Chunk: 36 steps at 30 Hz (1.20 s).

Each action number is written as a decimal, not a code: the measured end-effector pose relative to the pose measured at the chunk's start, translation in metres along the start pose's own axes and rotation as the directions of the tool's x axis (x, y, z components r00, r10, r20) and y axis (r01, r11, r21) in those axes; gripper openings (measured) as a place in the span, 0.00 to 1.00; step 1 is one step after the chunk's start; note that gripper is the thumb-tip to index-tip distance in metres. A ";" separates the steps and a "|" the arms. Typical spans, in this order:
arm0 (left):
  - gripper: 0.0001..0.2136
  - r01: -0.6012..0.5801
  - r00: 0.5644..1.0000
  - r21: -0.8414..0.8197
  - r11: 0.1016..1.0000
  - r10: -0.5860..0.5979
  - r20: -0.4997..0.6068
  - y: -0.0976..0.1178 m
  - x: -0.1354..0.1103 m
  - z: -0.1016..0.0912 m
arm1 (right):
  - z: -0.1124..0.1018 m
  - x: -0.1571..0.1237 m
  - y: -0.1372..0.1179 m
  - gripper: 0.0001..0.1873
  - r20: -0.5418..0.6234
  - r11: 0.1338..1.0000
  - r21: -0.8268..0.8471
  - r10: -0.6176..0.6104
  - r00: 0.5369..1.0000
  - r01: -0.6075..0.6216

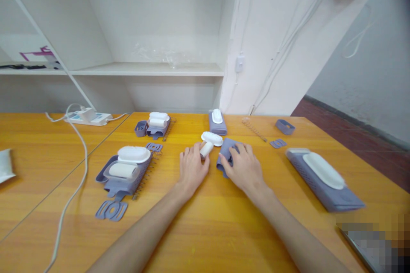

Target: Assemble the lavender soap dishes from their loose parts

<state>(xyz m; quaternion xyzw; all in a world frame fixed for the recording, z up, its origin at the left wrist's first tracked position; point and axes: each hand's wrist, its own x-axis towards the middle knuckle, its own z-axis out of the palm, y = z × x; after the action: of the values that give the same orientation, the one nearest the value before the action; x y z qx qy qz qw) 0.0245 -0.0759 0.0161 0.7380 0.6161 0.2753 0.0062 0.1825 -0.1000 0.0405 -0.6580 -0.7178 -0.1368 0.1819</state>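
Observation:
My left hand [191, 166] rests on the wooden table [205, 230] with its fingers closed round a white cylindrical roller [206, 149]. Behind that roller lies a white oval cap [212, 138]. My right hand [242, 165] lies over a small purple plastic housing [226, 152], fingers curled on it. Both forearms reach in from the bottom edge.
A large purple unit with a white oval top [323, 177] lies at the right. Another large set with a roller and spring [125, 173] sits left, a flat purple clip [111, 210] before it. Smaller sets [156, 124], [217, 121], a spring [254, 129], purple parts [285, 126] and a power strip [88, 116] are farther back.

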 end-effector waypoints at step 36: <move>0.20 -0.760 0.596 -0.077 0.646 0.643 -0.481 -0.015 -0.005 0.006 | -0.033 0.010 -0.021 0.21 0.697 -0.224 0.688 -0.064 0.715 -0.691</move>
<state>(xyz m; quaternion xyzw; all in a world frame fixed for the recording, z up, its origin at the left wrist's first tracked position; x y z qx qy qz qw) 0.0133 -0.0745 0.0041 0.8374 0.2136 0.4857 -0.1313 0.1632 -0.1072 0.0758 -0.4735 -0.3723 0.6676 0.4376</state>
